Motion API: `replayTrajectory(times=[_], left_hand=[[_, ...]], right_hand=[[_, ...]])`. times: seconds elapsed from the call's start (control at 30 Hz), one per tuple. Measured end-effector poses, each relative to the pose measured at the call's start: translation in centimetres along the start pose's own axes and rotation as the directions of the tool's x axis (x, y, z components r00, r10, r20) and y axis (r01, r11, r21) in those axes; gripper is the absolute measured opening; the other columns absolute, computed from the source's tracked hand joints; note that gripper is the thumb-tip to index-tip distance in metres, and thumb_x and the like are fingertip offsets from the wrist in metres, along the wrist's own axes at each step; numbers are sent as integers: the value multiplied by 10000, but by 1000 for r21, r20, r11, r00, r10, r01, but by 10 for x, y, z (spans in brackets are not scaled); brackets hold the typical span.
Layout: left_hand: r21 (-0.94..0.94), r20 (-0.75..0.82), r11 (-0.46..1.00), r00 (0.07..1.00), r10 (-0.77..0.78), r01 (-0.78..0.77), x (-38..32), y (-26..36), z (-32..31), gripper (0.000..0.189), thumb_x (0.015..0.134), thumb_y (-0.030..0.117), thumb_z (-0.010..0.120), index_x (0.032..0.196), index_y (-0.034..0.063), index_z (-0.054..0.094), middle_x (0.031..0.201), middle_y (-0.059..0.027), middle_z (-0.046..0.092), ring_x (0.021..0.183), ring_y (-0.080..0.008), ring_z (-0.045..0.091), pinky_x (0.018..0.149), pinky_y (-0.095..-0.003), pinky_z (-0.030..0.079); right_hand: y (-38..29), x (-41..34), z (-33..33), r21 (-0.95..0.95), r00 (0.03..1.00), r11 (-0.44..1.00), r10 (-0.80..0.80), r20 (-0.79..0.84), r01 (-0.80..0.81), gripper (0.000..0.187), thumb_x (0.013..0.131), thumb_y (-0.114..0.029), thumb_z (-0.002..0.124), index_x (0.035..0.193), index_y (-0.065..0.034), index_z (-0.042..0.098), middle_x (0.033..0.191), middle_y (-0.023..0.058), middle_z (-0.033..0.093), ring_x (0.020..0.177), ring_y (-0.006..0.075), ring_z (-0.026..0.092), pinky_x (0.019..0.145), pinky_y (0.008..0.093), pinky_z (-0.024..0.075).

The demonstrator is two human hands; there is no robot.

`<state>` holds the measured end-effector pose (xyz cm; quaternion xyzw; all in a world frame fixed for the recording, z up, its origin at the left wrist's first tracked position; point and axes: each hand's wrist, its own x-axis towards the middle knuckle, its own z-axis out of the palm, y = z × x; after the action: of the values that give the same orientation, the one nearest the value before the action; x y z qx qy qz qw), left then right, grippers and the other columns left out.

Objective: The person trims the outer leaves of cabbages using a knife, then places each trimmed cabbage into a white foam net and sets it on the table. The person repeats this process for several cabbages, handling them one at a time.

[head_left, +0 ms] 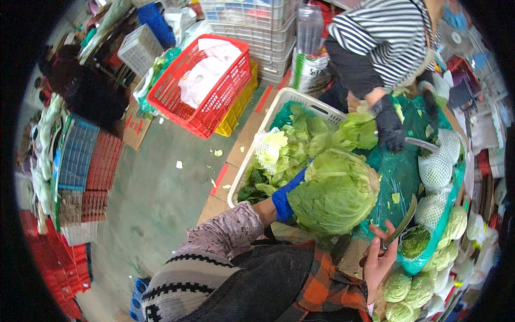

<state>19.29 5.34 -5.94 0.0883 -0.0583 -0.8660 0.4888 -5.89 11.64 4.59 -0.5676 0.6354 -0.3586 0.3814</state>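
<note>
My left hand (285, 201), in a blue glove, holds a large green cabbage (336, 193); its fingers are mostly hidden behind the leaves. The cabbage's cut stem end faces right. My bare right hand (380, 253) grips the handle of a curved knife (404, 225), whose blade points up and to the right. Beyond the knife lies a green mesh bag (396, 177) with loose leaf scraps on it. Along its right side, several cabbages in white foam netting (434, 173) sit in a row.
A cream plastic crate (241, 173) full of trimmed leaves stands beyond my left hand. Opposite, a co-worker in black gloves (388, 124) holds another knife (420, 143). Unwrapped cabbages (418, 290) lie at the lower right. A red basket (193, 120) and stacked crates (257, 44) stand farther off.
</note>
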Motion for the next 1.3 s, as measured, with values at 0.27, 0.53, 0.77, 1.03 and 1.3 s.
replayTrajectory(times=[0.27,0.53,0.77,1.03,1.3], left_hand=[[-140,-169,952,954,247,-272,-74,-15,-75,497,1061,354,400,1485,97,397,1468,-125,483,1307,-265,508,1135,-419,385],[-87,-219,812,807,549,-577,-194,-2,-103,447,1070,316,380,1453,96,446,1434,-98,524,1261,-238,545,1097,-406,436],[-168,-122,637,657,744,-753,-237,41,-131,462,1058,326,410,1448,83,455,1446,-108,513,1263,-249,546,1092,-425,436],[154,-640,675,448,625,-722,-326,125,-214,463,1053,346,420,1421,70,477,1393,-121,551,1233,-267,566,1055,-430,472],[-26,-757,614,417,503,-789,-398,170,-325,466,1051,344,432,1436,83,461,1365,-102,576,1198,-250,594,1004,-413,507]], right_hand=[[3,8,35,42,956,998,28,292,-42,189,1001,-114,548,1137,7,601,771,37,646,634,61,541,569,206,429],[24,35,114,159,840,985,-28,541,-70,206,1014,-141,531,1164,-12,588,762,20,630,609,48,517,543,219,403],[-12,69,232,-55,722,979,-106,684,196,233,959,-177,642,1087,18,628,836,45,674,671,83,608,589,231,454],[-25,115,564,2,454,841,-294,841,540,506,837,-156,761,1291,-21,584,1464,164,487,1171,264,611,886,341,534],[41,154,772,-182,403,536,-329,854,824,539,758,-282,821,1187,-35,609,1200,136,621,1016,327,643,799,438,530]])
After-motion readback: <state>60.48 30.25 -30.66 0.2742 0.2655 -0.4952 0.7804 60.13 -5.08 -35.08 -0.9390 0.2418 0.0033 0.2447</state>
